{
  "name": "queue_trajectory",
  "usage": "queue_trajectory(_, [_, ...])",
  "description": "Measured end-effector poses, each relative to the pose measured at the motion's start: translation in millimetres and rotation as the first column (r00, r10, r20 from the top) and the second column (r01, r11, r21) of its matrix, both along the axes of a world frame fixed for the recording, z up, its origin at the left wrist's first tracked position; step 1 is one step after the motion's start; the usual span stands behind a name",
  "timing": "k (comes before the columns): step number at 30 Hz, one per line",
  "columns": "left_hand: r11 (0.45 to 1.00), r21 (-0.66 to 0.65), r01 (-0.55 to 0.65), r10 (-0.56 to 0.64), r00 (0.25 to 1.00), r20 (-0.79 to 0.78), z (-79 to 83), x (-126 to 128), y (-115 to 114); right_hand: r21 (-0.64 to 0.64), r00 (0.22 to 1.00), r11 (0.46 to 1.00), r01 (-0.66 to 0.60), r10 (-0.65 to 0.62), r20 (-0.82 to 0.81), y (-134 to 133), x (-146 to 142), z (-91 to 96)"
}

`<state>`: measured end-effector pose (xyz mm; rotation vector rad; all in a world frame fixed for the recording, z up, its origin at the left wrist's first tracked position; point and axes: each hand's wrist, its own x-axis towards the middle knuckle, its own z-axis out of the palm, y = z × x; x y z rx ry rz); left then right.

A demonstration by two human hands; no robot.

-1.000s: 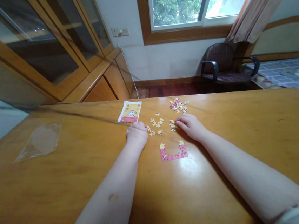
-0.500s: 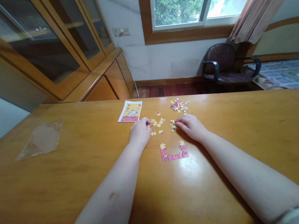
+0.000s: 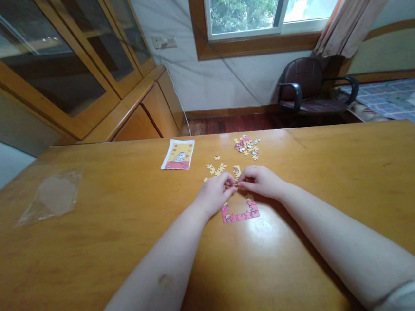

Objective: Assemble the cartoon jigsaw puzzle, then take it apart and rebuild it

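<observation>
My left hand [image 3: 215, 193] and my right hand [image 3: 263, 181] meet fingertip to fingertip above the wooden table. Between their pinched fingers shows a bit of a small jigsaw puzzle piece [image 3: 236, 186], mostly hidden. Just nearer to me lies a joined pink U-shaped puzzle border [image 3: 241, 217], partly covered at its upper left by my left hand. Beyond my fingers are a yellow puzzle piece with a small figure [image 3: 237, 170] and loose yellow pieces [image 3: 216, 169]. A single piece [image 3: 217, 157] lies farther back.
A heap of mixed puzzle pieces [image 3: 247, 145] sits near the table's far edge. Left of it lies a printed picture card [image 3: 178, 154]. A clear plastic bag [image 3: 52, 195] rests on the left of the table [image 3: 129, 182]. A chair [image 3: 307, 85] stands beyond.
My left hand has moved right and nearer to me, from beside the loose pieces to my right hand. My right hand has shifted slightly left and nearer, and the fingertips now meet.
</observation>
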<state>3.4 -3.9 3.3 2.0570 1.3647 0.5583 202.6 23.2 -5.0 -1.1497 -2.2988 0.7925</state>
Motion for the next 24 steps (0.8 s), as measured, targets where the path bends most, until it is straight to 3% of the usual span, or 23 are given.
queue_trajectory(7, [1.0, -0.006, -0.024, 0.025, 0.996, 0.084, -2.0, 0, 0, -0.154, 0.996, 0.988, 0.015, -0.028, -0.082, 0, 3, 4.6])
queue_trajectory(12, [0.997, 0.071, 0.006, -0.004, 1.0, -0.023, 4.0, -3, 1, -0.218, 0.997, 0.974, 0.055, -0.067, -0.046, 6, 9, 1.2])
queue_trajectory(15, [0.99, 0.048, 0.129, -0.12, 0.979, -0.162, 9.0, -6, -1, -0.229, 0.996, 0.97, 0.085, -0.087, 0.001, 8, 12, 2.7])
queue_trajectory(19, [0.937, 0.042, 0.347, -0.323, 0.906, -0.273, 14.9, -6, -11, -0.267, 0.994, 0.96, 0.088, -0.065, 0.092, 8, 13, 11.8])
queue_trajectory(24, [0.902, -0.011, 0.431, -0.405, 0.838, -0.365, 21.4, 0, -20, -0.35, 0.97, 0.934, 0.065, 0.023, 0.241, 6, 14, 19.4])
